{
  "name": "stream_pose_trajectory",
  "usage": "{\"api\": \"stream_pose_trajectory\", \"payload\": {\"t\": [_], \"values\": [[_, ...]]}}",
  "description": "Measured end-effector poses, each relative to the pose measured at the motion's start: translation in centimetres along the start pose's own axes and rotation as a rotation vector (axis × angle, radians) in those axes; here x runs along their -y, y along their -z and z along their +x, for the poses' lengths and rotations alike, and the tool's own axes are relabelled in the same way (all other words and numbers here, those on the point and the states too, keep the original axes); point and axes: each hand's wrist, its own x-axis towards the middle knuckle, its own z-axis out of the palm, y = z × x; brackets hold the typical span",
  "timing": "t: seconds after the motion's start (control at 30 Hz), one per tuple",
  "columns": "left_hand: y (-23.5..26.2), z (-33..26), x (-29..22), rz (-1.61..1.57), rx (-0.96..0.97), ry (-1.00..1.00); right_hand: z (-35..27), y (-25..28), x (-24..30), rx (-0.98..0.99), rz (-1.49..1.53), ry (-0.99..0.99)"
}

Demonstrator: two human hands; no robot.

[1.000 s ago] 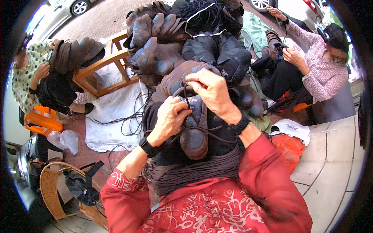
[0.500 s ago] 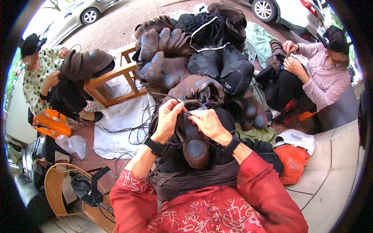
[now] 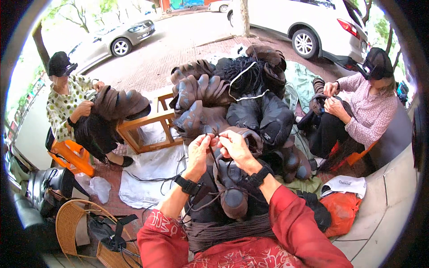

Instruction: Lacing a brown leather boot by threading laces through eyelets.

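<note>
A brown shoe (image 3: 233,202) with a grey toe patch rests on my lap, toe toward me. Above its opening, my left hand (image 3: 199,154) is closed in a pinch on a dark shoelace (image 3: 212,154). Close beside it, the fingertips of my right hand (image 3: 235,146) are pinched together on the lace too, the two hands nearly touching. Loose dark lace loops down over the shoe and past my wrists. A bundle of dark laces (image 3: 201,232) lies across my lap.
Ahead is a heap of brown and blue-grey shoes (image 3: 203,118) with black ones (image 3: 261,116). A wooden stool frame (image 3: 145,129) stands on the left near white sheeting (image 3: 147,178). Two people sit left and right handling shoes. A wicker chair (image 3: 67,228) and red bag (image 3: 342,212) flank me.
The view has tilted up, showing more of the cars and street. My hands have risen away from the shoe's opening, with the lace still pinched between them.
</note>
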Motion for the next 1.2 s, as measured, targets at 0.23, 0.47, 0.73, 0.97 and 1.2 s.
{"api": "stream_pose_trajectory", "payload": {"t": [0.23, 0.47, 0.73, 0.97, 1.2], "values": [[0.1, 0.4, -0.4, 0.006, -0.022, -0.073, 0.7, -2.3, -1.2, -0.105, 0.093, 0.067], [-0.4, -0.6, -1.7, 0.047, 0.004, -0.078, 0.4, -2.7, -1.3, -0.067, -0.002, 0.102], [0.2, -1.3, -1.8, 0.021, -0.027, -0.016, -1.9, -1.7, -1.8, 0.216, -0.059, 0.002], [0.9, -1.7, -2.2, 0.123, -0.093, -0.12, -2.6, -2.2, -1.5, 0.246, 0.117, -0.143], [0.8, -1.3, -2.4, 0.135, -0.118, -0.114, -2.6, -2.4, -1.6, 0.211, -0.125, -0.007]]}}
